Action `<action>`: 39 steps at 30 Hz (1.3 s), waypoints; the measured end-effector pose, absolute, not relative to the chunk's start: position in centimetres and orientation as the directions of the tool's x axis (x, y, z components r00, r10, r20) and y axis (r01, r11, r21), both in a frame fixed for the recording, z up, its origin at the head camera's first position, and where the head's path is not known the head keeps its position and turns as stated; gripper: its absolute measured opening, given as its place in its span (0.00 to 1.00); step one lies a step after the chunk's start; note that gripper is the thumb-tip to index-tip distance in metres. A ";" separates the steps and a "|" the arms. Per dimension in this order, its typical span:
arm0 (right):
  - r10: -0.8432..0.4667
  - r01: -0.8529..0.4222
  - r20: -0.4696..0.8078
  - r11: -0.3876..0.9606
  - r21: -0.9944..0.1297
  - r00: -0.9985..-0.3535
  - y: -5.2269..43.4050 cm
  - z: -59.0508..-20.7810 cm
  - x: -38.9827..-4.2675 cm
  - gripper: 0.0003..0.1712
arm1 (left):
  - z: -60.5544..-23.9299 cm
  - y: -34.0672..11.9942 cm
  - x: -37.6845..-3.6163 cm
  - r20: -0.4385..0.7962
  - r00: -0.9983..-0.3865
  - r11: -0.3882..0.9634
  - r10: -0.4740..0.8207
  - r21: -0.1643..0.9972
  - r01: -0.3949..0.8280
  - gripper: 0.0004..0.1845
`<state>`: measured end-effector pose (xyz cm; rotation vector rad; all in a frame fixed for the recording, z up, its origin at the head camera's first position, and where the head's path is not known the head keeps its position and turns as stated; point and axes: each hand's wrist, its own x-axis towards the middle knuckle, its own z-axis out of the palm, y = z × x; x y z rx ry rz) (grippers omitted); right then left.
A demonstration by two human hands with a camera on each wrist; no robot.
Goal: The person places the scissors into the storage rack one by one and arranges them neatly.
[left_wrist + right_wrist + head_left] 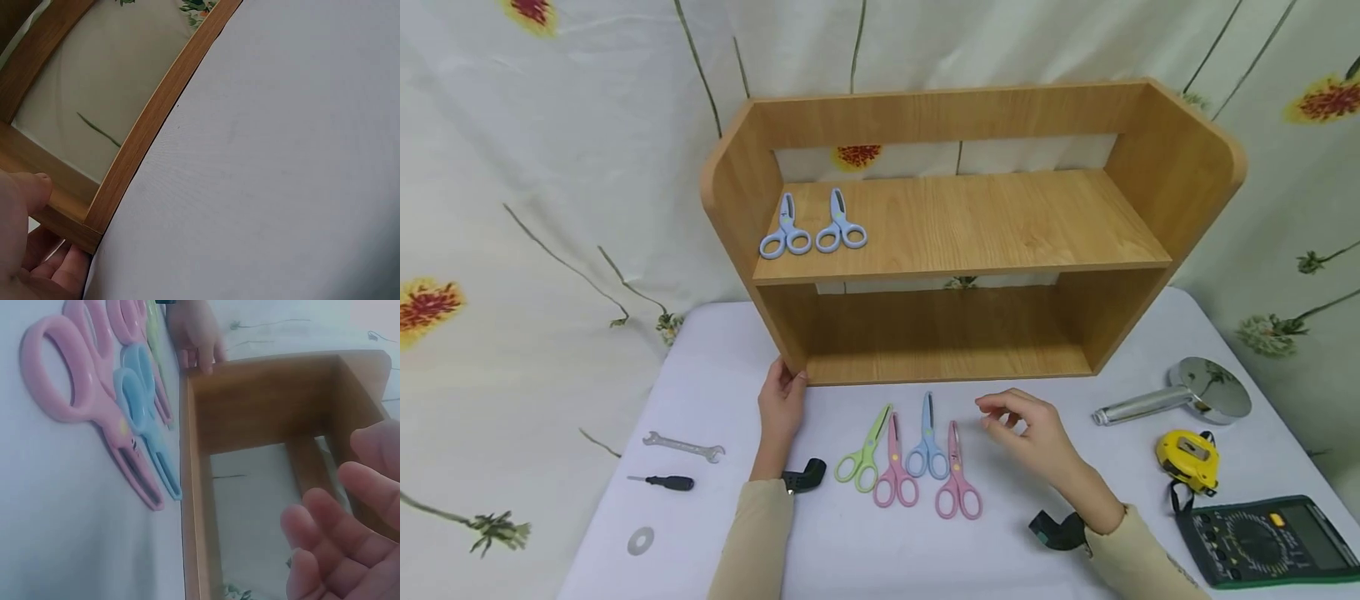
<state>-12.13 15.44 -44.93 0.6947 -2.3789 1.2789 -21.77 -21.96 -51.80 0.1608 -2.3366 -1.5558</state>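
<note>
My left hand [783, 402] grips the lower front left corner of a wooden shelf [955, 372], thumb on the inner side and fingers round the outside, as the left wrist view shows. My right hand [1026, 427] hovers over the table in front of the shelf, fingers loosely bent and holding nothing. Between the hands lie green scissors [868, 454], pink scissors [894, 467], blue scissors [928, 442] and a second pair of pink scissors [109, 422], blades toward the shelf. Two pairs of bluish scissors, one at the left [786, 227] and one beside it [839, 225], rest on the upper board.
A wrench [683, 447], a screwdriver [662, 482] and a grey ring [641, 541] lie on the left of the white table. On the right are a shower head [1213, 390], a yellow tape measure [1189, 460] and a multimeter [1262, 542]. A flowered cloth [587, 125] hangs behind.
</note>
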 end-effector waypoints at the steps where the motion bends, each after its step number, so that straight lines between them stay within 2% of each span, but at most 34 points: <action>1: -0.265 -0.574 0.513 0.464 -0.674 -0.817 15.4 -45.2 -12.0 0.14 | -51.8 -21.9 -21.7 0.203 -0.941 0.396 -0.269 0.914 0.084 0.25; 8: -0.347 -0.572 0.457 0.435 -0.696 -0.819 14.9 -46.3 -11.6 0.16 | -51.6 -21.8 -21.5 0.199 -0.943 0.394 -0.268 0.915 0.081 0.25; 14: -0.418 -0.451 0.248 0.508 -0.734 -0.874 14.0 -47.4 -11.3 0.19 | -51.5 -21.8 -21.7 0.228 -0.935 0.406 -0.270 0.908 0.104 0.25; 16: -0.432 -0.410 0.160 0.583 -0.701 -0.888 13.7 -47.8 -11.1 0.22 | -51.4 -21.8 -21.7 0.222 -0.938 0.403 -0.267 0.910 0.101 0.25; 20: -0.454 -0.408 0.057 0.729 -0.550 -0.889 12.9 -48.7 -10.5 0.31 | -51.5 -21.8 -21.7 0.196 -0.946 0.393 -0.260 0.916 0.082 0.26; 25: -0.469 -0.457 0.083 0.780 -0.428 -0.879 12.3 -49.4 -10.1 0.34 | -51.4 -21.8 -21.7 0.196 -0.946 0.395 -0.257 0.915 0.082 0.26; 29: -0.455 -0.457 0.115 0.782 -0.423 -0.883 12.0 -49.5 -10.0 0.27 | -51.3 -21.8 -21.6 0.204 -0.943 0.400 -0.261 0.912 0.087 0.26; 34: -0.366 -0.374 0.111 0.806 -0.458 -0.924 12.0 -49.0 -10.2 0.21 | -51.3 -21.8 -21.6 0.199 -0.942 0.402 -0.269 0.912 0.078 0.26; 39: -0.270 -0.262 0.051 0.846 -0.464 -0.961 12.9 -48.3 -10.8 0.25 | -51.4 -21.9 -21.5 0.186 -0.943 0.391 -0.275 0.918 0.067 0.26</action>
